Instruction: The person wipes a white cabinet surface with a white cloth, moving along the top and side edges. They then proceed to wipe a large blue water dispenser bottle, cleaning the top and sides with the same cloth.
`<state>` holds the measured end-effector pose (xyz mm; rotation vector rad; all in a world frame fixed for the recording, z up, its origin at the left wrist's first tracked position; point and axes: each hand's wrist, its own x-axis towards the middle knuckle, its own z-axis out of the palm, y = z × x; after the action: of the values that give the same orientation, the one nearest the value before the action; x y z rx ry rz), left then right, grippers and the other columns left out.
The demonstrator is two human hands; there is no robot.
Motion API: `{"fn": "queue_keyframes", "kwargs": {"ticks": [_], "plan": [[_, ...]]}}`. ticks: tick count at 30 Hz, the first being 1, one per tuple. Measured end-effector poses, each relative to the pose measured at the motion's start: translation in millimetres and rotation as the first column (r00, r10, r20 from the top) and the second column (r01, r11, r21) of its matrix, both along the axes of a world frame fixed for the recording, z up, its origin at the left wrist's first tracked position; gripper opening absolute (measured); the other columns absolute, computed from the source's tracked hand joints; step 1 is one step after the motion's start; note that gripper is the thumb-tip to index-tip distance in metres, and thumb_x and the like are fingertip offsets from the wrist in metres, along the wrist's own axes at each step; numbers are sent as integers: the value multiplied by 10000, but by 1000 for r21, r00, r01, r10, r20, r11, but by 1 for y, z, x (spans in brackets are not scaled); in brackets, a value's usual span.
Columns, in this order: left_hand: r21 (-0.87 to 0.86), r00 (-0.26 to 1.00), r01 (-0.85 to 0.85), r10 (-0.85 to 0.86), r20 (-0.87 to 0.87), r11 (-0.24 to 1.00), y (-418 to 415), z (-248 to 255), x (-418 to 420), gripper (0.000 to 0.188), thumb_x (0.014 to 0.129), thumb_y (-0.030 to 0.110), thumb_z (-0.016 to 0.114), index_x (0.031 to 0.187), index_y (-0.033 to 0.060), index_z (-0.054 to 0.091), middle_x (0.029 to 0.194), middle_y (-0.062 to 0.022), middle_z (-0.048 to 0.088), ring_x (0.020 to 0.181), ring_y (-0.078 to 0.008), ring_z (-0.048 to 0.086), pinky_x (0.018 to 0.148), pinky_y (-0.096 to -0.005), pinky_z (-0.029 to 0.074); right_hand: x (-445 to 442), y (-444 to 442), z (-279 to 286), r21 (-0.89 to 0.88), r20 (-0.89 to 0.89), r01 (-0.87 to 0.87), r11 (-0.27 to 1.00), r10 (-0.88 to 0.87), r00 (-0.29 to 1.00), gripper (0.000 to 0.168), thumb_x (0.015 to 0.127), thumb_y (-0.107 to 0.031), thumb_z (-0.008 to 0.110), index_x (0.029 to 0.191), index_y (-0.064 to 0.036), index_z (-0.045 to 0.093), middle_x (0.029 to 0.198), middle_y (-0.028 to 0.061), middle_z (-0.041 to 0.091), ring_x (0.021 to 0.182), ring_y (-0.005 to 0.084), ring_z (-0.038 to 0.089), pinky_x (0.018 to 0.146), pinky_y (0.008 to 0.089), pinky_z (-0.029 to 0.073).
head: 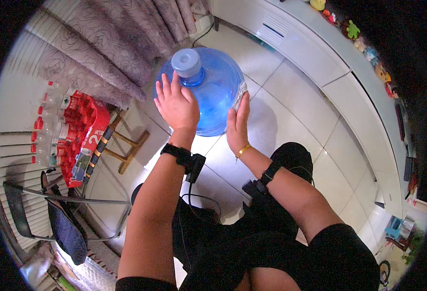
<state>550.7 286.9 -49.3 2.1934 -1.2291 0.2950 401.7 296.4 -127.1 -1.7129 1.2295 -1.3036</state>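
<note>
A large blue plastic water-cooler bottle (217,91) with a pale blue cap (186,62) stands on the tiled floor in front of me. My left hand (177,102) lies on its near left side just below the cap, palm down and fingers spread. Against the bottle's right side, my right hand (239,122) presses a white cloth (241,95), its fingers extended along it. Part of the cloth is hidden between that hand and the bottle. Both wrists wear black straps with small devices, and a gold bracelet circles the right wrist.
Patterned curtains (100,47) hang behind the bottle at the left. Below them are red-capped bottles in a red wrapper (89,138), a wooden stand (129,151) and a metal-framed folding chair (68,218). A long white cabinet (308,54) with small toys on top curves along the right.
</note>
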Motion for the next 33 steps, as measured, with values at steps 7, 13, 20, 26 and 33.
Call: {"fn": "queue_keyframes", "kwargs": {"ticks": [7,13,20,26,33], "plan": [[-5,1000,12,-12,-8,1000,0,1,-1,414,955,243,419,1332,140,558,1489,-121,443,1401,-359,354,1089,-578,314,-17,-98,14,146,42,-155,977,151,988,545,1037,-307,359,1504,-35,290,1499,229,358,1382,363,360,1145,399,282],[15,1000,16,-16,-13,1000,1,0,-1,421,950,235,416,1337,135,549,1490,-122,442,1401,-359,354,1093,-576,311,-15,-101,17,201,74,-156,967,144,987,538,1040,-310,377,1502,-45,308,1507,222,357,1378,339,379,1133,385,303],[15,999,20,-20,-26,1000,-1,3,0,433,939,228,434,1352,149,539,1494,-122,435,1405,-359,348,1105,-574,290,-17,-66,15,16,-45,-69,997,70,997,518,1029,-247,415,1487,-26,313,1518,233,320,1424,374,286,1171,432,234],[-14,998,22,-22,-62,1000,0,2,-4,456,919,218,468,1370,197,533,1493,-118,438,1410,-353,344,1125,-572,254,1,-144,46,-62,-326,-250,966,218,920,441,1001,-216,452,1415,-67,440,1408,222,483,1320,417,417,1134,470,307],[21,1000,-4,5,-30,1000,1,0,4,443,934,236,443,1361,172,539,1501,-112,430,1416,-341,336,1124,-570,259,2,-106,33,-202,-414,-216,955,117,903,512,961,-198,506,1454,-102,407,1487,214,390,1370,446,335,1153,498,257]]}}
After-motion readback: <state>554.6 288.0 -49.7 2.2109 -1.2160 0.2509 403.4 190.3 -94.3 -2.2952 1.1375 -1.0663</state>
